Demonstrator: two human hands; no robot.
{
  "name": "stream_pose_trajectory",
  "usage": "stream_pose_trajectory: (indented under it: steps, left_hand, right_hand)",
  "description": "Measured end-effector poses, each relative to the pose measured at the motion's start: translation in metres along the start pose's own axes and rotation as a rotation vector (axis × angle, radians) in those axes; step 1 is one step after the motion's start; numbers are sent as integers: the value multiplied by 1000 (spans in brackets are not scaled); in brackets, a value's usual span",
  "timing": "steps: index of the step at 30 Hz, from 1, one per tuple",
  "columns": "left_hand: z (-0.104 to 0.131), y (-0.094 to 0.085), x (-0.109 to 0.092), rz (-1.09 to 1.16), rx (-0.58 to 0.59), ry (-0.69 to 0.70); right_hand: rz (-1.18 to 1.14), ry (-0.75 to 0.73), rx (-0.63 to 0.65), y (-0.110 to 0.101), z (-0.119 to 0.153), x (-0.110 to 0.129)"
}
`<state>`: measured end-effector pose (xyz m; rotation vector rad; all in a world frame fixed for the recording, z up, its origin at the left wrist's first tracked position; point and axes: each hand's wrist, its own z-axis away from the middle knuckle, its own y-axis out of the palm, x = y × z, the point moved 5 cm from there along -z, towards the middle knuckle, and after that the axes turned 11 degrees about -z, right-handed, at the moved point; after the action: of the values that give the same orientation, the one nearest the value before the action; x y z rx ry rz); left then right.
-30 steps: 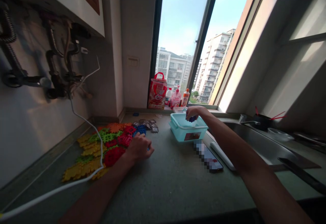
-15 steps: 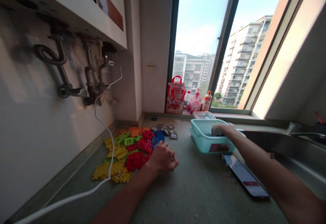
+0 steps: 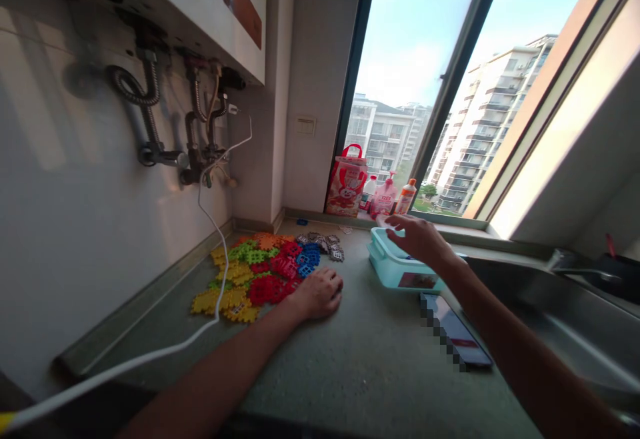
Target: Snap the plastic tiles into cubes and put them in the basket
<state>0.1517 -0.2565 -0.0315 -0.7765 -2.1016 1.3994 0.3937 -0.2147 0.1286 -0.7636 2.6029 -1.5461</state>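
On the grey counter, beside the red and blue pieces, rests my left hand (image 3: pixel 323 292), its fingers curled down; whether anything is under them is hidden. Flat toothed pieces lie grouped by colour: yellow (image 3: pixel 220 300), green (image 3: pixel 250 250), orange (image 3: pixel 267 240), red (image 3: pixel 265 288), blue (image 3: pixel 309 259) and grey (image 3: pixel 333 247). My right hand (image 3: pixel 415 236) hovers over the light-blue plastic box (image 3: pixel 395 272), fingers apart, with nothing seen in it. A little dark blue shows inside the box, mostly hidden by the hand.
A phone (image 3: pixel 457 332) lies in front of the box. The metal sink (image 3: pixel 530 312) is at the right. A white cable (image 3: pixel 165 359) crosses the left side, over the yellow pieces. A red bag (image 3: pixel 347 186) and bottles (image 3: pixel 384 197) stand by the window.
My right hand has risen out of the box, and its fingers have spread. My left hand stays beside the pieces, with its fingers lower on the counter. The view has shifted slightly.
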Motion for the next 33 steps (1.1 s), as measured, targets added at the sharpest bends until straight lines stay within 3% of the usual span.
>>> stream_pose_trajectory:
  steps: [2, 5, 8, 11, 16, 21, 25, 29, 33]
  left_hand:
    - [5, -2, 3, 6, 3, -18]
    - [18, -9, 12, 3, 4, 4]
    - [37, -19, 24, 10, 31, 87]
    - [57, -29, 40, 3, 76, 116]
    - [70, -42, 63, 1, 110, 68]
    - [37, -50, 98, -42, 13, -154]
    - [19, -36, 127, -141, 94, -285]
    - [38, -24, 150, -229, 141, -430]
    - [61, -28, 160, -301, 135, -520]
  right_hand:
    - [-123, -90, -44, 21, 32, 44]
    - [-211, -137, 56, 76, 71, 82]
    - [-252, -136, 158, 123, 92, 84]
    - [-278, -156, 256, 146, 100, 72]
    - [-361, -191, 264, 145, 102, 60]
    - [-447, -214, 258, 142, 100, 58]
    - [-473, -230, 291, 143, 101, 58]
    - [-472, -238, 299, 143, 101, 56]
    - [-454, -276, 313, 146, 101, 55]
